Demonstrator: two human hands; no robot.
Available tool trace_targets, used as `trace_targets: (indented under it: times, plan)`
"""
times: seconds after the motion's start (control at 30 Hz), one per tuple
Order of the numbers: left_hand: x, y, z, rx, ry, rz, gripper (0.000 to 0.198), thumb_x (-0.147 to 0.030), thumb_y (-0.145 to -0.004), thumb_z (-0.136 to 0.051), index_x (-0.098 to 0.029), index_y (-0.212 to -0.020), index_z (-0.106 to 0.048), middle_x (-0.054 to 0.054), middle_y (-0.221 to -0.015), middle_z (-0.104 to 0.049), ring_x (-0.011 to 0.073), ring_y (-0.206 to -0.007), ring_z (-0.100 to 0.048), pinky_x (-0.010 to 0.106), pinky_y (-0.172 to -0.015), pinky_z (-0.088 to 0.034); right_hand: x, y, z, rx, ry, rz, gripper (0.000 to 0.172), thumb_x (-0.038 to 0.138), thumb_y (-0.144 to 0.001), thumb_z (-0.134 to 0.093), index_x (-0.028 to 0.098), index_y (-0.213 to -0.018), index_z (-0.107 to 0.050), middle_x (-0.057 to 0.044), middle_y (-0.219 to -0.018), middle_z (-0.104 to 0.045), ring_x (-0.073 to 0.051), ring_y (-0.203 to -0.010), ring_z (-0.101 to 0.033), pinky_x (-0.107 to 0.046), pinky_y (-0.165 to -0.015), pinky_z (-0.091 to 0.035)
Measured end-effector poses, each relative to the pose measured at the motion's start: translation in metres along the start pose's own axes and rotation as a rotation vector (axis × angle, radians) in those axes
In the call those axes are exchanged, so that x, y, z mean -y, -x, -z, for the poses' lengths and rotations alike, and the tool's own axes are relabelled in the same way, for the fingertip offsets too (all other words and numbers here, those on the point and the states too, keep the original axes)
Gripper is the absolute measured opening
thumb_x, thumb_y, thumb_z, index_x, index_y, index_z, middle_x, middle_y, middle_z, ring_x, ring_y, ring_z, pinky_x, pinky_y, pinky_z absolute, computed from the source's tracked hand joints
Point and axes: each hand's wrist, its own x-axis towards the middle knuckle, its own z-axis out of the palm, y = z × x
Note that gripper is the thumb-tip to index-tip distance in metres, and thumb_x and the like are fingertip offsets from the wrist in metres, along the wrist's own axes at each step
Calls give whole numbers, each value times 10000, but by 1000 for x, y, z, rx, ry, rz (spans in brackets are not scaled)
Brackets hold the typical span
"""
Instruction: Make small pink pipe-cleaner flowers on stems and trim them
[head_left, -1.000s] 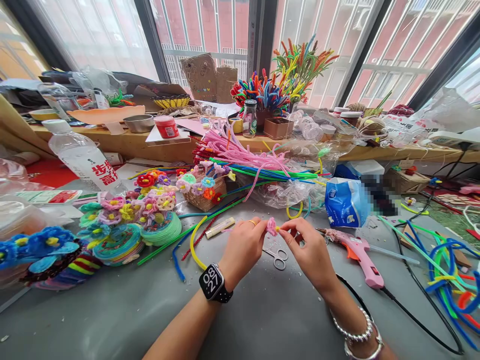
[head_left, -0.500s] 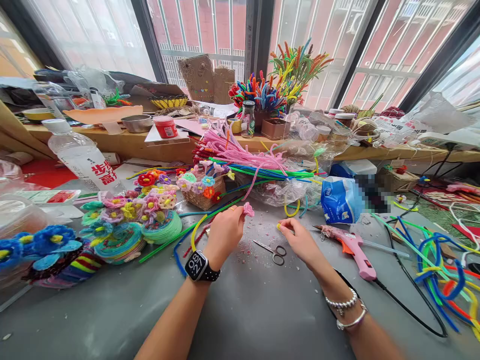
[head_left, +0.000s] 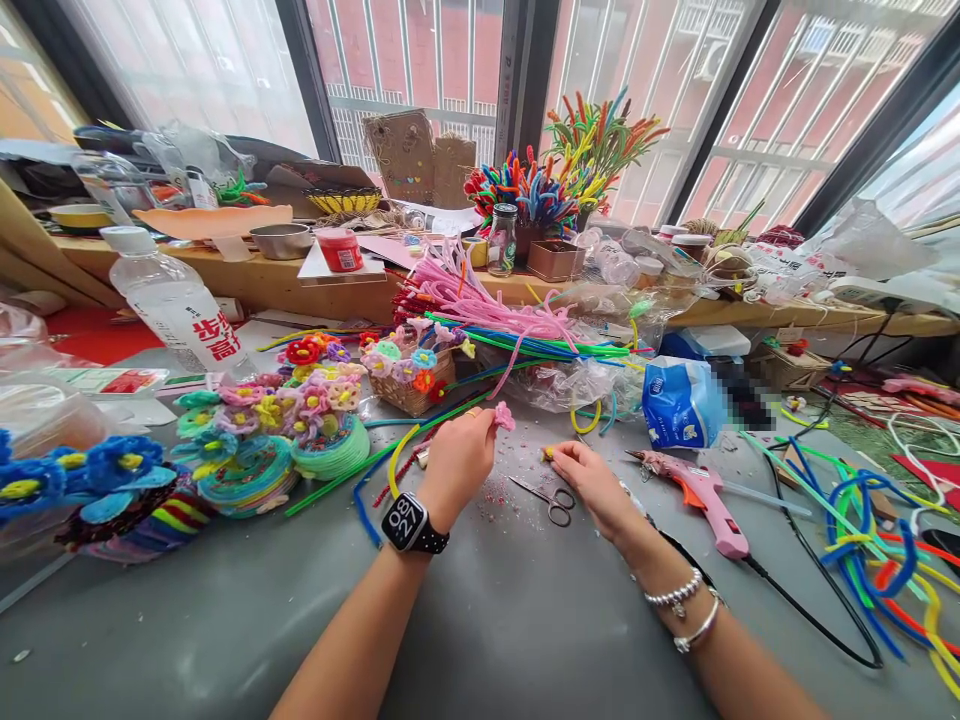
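Observation:
My left hand, with a smartwatch on its wrist, pinches a small pink pipe-cleaner flower above the grey table. My right hand, wearing bracelets, is low over the table and pinches a tiny yellow piece at its fingertips. Small scissors lie on the table between the two hands. A pink glue gun rests just right of my right hand.
Finished pipe-cleaner flowers and a small basket sit at the left. Loose pipe cleaners pile up behind, more at the right. A water bottle, a blue tissue pack and a cluttered wooden shelf stand around.
The hands have come apart: the left carried the pink flower left and up, the right dropped to the table with the yellow piece.

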Motion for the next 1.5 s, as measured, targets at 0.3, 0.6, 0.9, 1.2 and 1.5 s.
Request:
trace_targets:
  times: [0.3,0.6,0.9,1.2,1.5]
  plan:
    - [2,0,-2,-11,-8,7,187,-157,-814,-368,-169,-789,-553,42,-738,-605,177,-660,-563,259,-546,-353,9,-17,8,-60,108,55,212,388,-680,-445,183,-710,-492,-41,-750,-602,-151,-700,-571,-263,-622,-440]
    - [2,0,-1,19,-24,24,213,-181,-830,-340,-171,-799,-550,45,-731,-598,180,-656,-561,263,-542,-349,13,-33,10,-68,543,220,84,181,-615,-524,185,-559,-586,-45,-681,-601,-194,-669,-538,-331,-701,-384]
    - [1,1,-1,32,-1,28,208,-167,-826,-342,-166,-807,-549,47,-736,-590,183,-675,-561,266,-566,-359,16,14,60,-183,698,291,282,373,-764,-399,178,-742,-602,-57,-760,-650,-186,-680,-581,-283,-639,-421]
    - [0,1,-3,16,9,9,200,-172,-828,-342,-166,-765,-531,49,-715,-582,178,-659,-561,262,-566,-369,-42,54,144,-550,1326,-7,631,669,-639,-408,108,-866,-588,-171,-765,-614,-312,-682,-571,-388,-567,-431]
    - [-2,1,-8,-23,50,24,191,-161,-844,-314,-159,-807,-501,63,-767,-601,179,-704,-578,261,-606,-404,-51,31,149,-444,1293,-42,497,609,-628,-431,167,-780,-601,-124,-664,-609,-294,-617,-584,-348,-489,-414]
